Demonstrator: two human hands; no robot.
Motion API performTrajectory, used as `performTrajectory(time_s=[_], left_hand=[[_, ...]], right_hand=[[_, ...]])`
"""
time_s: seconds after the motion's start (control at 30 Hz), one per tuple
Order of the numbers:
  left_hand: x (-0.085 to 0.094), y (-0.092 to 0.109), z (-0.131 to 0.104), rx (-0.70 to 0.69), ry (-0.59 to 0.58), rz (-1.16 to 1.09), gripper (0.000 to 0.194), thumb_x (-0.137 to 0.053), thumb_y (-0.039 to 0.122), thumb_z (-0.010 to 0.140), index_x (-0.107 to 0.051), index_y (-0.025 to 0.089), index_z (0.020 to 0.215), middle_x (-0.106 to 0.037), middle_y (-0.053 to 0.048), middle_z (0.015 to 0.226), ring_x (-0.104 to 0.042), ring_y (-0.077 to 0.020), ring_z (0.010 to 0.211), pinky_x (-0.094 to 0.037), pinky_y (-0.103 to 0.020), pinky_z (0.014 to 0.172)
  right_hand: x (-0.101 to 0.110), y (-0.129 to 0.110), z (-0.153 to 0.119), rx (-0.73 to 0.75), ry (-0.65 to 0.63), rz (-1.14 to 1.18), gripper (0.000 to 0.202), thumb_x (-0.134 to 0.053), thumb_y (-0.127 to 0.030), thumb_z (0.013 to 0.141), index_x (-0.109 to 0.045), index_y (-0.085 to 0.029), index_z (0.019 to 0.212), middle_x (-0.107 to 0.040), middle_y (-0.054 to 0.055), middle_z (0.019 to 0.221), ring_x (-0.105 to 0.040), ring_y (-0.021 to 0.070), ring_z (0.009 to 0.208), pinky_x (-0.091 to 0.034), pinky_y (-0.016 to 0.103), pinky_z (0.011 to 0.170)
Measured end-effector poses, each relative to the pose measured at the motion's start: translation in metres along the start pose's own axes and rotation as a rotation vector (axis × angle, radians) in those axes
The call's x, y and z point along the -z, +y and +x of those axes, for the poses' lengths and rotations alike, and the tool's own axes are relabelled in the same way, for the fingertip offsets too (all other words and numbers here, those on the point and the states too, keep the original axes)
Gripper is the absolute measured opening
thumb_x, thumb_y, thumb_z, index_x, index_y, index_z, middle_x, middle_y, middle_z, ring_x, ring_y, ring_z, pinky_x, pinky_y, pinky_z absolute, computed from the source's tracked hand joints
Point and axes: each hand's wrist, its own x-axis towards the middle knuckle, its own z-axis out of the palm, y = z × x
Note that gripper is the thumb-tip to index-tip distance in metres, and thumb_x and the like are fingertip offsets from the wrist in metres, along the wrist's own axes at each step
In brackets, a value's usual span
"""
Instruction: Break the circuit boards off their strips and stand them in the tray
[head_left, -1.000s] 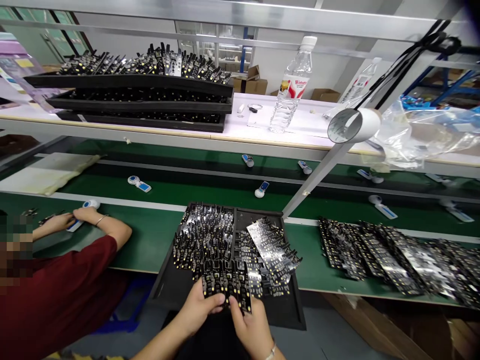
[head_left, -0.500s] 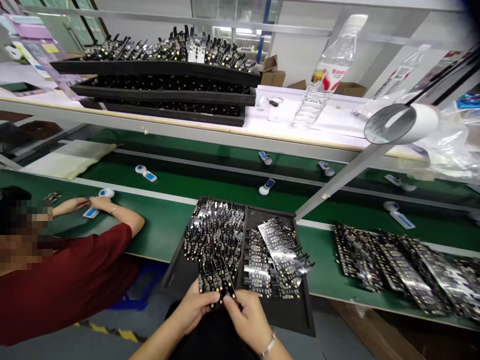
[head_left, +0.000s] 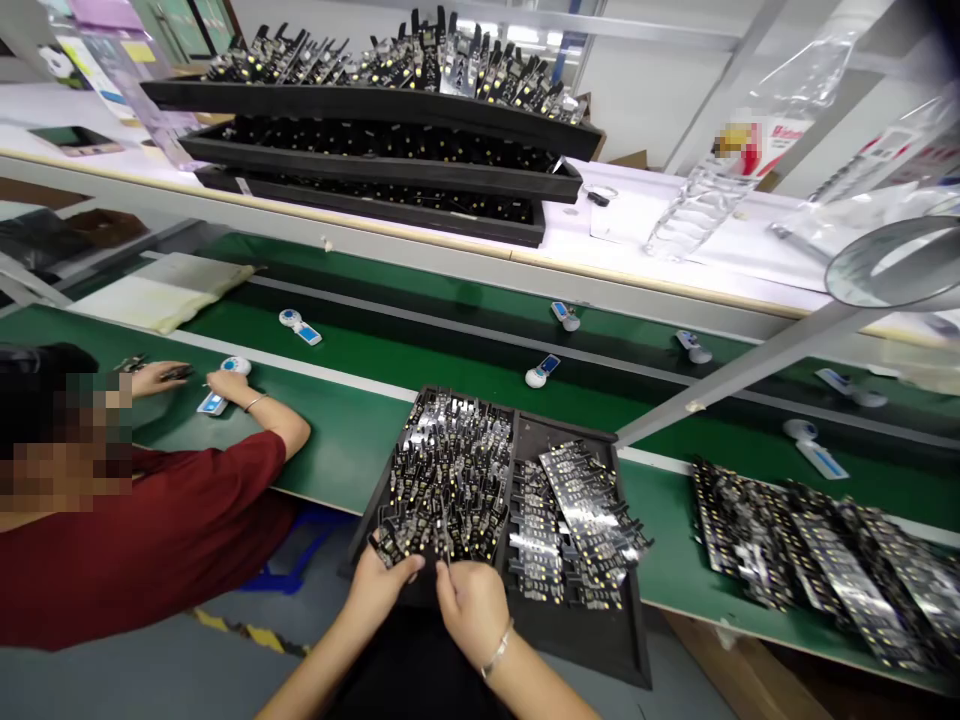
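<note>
Low in the view, my left hand point(head_left: 384, 590) grips a small cluster of black circuit boards point(head_left: 397, 540) at the near left edge of a black tray point(head_left: 630, 640). Close beside it, my right hand point(head_left: 472, 605) pinches a thin board point(head_left: 442, 540) held upright over the pile. Many small black boards with yellow dots point(head_left: 450, 460) fill the tray's left compartment. In the right compartment lie board panels point(head_left: 585, 500), one resting slantwise on others. The lower ends of the held boards are partly covered by my fingers.
A person in a red sleeve point(head_left: 225, 490) works at left with a white-and-blue device point(head_left: 235, 368). More board panels point(head_left: 817, 560) lie right. Stacked black trays point(head_left: 375, 160) and a bottle point(head_left: 727, 180) stand on the shelf point(head_left: 450, 243). A metal post point(head_left: 735, 375) slants behind the tray.
My hands have moved apart; the right now holds one thin board separately from the left hand's cluster. The view has shifted. The other person's hands have separated.
</note>
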Motion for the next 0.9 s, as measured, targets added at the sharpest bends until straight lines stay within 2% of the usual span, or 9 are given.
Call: performTrajectory(time_s=[0.1, 0.17, 0.27, 0.33, 0.43, 0.53, 0.67, 0.8, 0.9], left_hand=[[0.016, -0.001, 0.032, -0.077, -0.023, 0.246, 0.056, -0.073, 0.029, 0.063, -0.047, 0.017, 0.112, -0.068, -0.008, 0.104, -0.065, -0.0255, 0.093, -0.05, -0.037, 0.083], [0.024, 0.005, 0.053, -0.097, -0.057, 0.327, 0.074, -0.079, 0.027, 0.054, -0.046, 0.017, 0.119, -0.065, -0.01, 0.114, -0.061, -0.0291, 0.106, -0.045, -0.039, 0.093], [0.032, 0.017, 0.069, -0.081, -0.108, 0.398, 0.09, -0.083, 0.035, 0.047, -0.043, 0.017, 0.125, -0.067, -0.012, 0.112, -0.062, -0.0328, 0.104, -0.046, -0.042, 0.091], [0.036, 0.022, 0.069, -0.083, -0.133, 0.454, 0.092, -0.081, 0.043, 0.051, -0.041, 0.017, 0.129, -0.067, -0.013, 0.113, -0.062, -0.0331, 0.105, -0.046, -0.041, 0.09], [0.04, 0.023, 0.061, -0.118, -0.095, 0.668, 0.08, -0.069, 0.053, 0.066, -0.038, 0.018, 0.132, -0.069, -0.013, 0.111, -0.064, -0.0321, 0.102, -0.047, -0.038, 0.086], [0.043, 0.018, 0.055, -0.15, 0.012, 0.878, 0.055, -0.047, 0.052, 0.084, -0.046, 0.019, 0.128, -0.07, -0.014, 0.109, -0.065, -0.0312, 0.101, -0.046, -0.036, 0.084], [0.047, 0.014, 0.06, -0.155, 0.035, 0.913, 0.04, -0.035, 0.048, 0.09, -0.062, 0.021, 0.102, -0.073, -0.009, 0.089, -0.068, -0.0268, 0.089, -0.046, -0.03, 0.074], [0.055, 0.017, 0.068, -0.154, 0.055, 0.948, 0.041, -0.04, 0.056, 0.085, -0.062, 0.024, 0.071, -0.066, -0.002, 0.064, -0.065, -0.0238, 0.069, -0.04, -0.028, 0.062], [0.06, 0.016, 0.072, -0.142, 0.154, 0.957, 0.039, -0.051, 0.061, 0.076, -0.061, 0.023, 0.08, -0.065, -0.005, 0.073, -0.063, -0.0274, 0.074, -0.04, -0.031, 0.062]], right_hand=[[-0.016, 0.008, 0.026, -0.269, -0.127, 0.303, 0.052, -0.022, -0.048, 0.096, -0.061, -0.018, 0.08, -0.067, 0.006, 0.069, -0.063, 0.0132, 0.062, -0.044, 0.021, 0.059], [-0.031, 0.011, 0.045, -0.372, -0.243, 0.354, 0.053, -0.019, -0.048, 0.096, -0.059, -0.016, 0.079, -0.066, 0.005, 0.064, -0.062, 0.0124, 0.052, -0.046, 0.021, 0.051], [-0.045, 0.012, 0.055, -0.448, -0.422, 0.336, 0.054, -0.025, -0.048, 0.095, -0.055, -0.017, 0.063, -0.06, 0.003, 0.047, -0.057, 0.0144, 0.038, -0.045, 0.023, 0.039], [-0.04, 0.016, 0.047, -0.433, -0.45, 0.299, 0.048, -0.037, -0.048, 0.091, -0.056, -0.018, 0.059, -0.059, 0.003, 0.044, -0.056, 0.0156, 0.036, -0.045, 0.025, 0.04], [-0.007, 0.039, 0.024, -0.351, -0.291, 0.183, 0.031, -0.052, -0.043, 0.083, -0.064, -0.02, 0.067, -0.067, 0.004, 0.06, -0.065, 0.0187, 0.056, -0.05, 0.028, 0.058], [0.045, 0.083, 0.009, -0.359, -0.021, 0.006, 0.031, -0.044, -0.039, 0.086, -0.067, -0.018, 0.093, -0.071, 0.01, 0.085, -0.066, 0.025, 0.085, -0.047, 0.035, 0.081], [0.096, 0.153, 0.009, -0.449, 0.283, -0.209, 0.055, -0.043, -0.034, 0.086, -0.044, -0.003, 0.13, -0.05, 0.025, 0.128, -0.045, 0.0338, 0.123, -0.03, 0.044, 0.104], [0.106, 0.203, 0.02, -0.508, 0.337, -0.416, 0.089, -0.063, -0.051, 0.071, -0.027, -0.014, 0.144, -0.028, 0.019, 0.148, -0.023, 0.041, 0.135, -0.025, 0.054, 0.105], [0.102, 0.219, 0.025, -0.536, 0.305, -0.472, 0.09, -0.065, -0.053, 0.068, -0.031, -0.016, 0.142, -0.032, 0.017, 0.146, -0.027, 0.0399, 0.134, -0.029, 0.054, 0.103]])
